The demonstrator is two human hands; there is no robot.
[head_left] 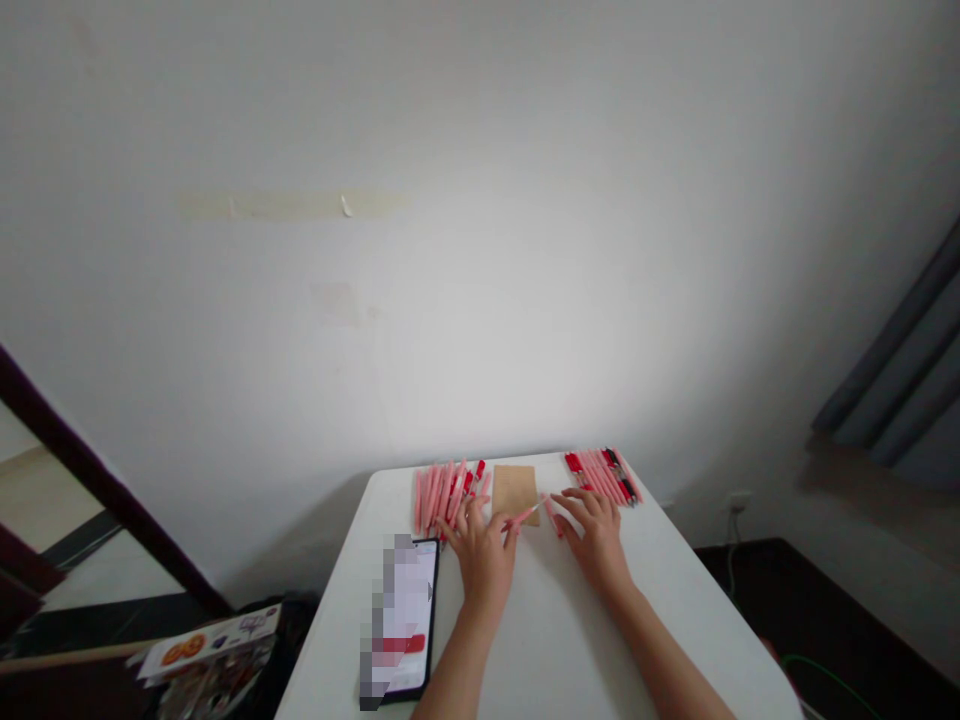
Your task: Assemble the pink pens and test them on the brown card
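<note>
My left hand (484, 552) rests on the white table (555, 640), fingers closed on a thin pink pen (527, 514) that points up and right. It lies just right of a row of pink and red pens (448, 491). My right hand (596, 535) lies beside it with fingers spread, its fingertips touching another pink pen (553, 518) on the table. A second row of red and pink pens (604, 476) lies just beyond the right hand. A small brown card (515, 490) sits between the two rows.
A phone (405, 625) with a lit screen lies at the table's left edge. A white wall stands right behind the table. A printed box (210, 650) sits low at the left. Grey curtains (900, 390) hang at the right above a dark floor.
</note>
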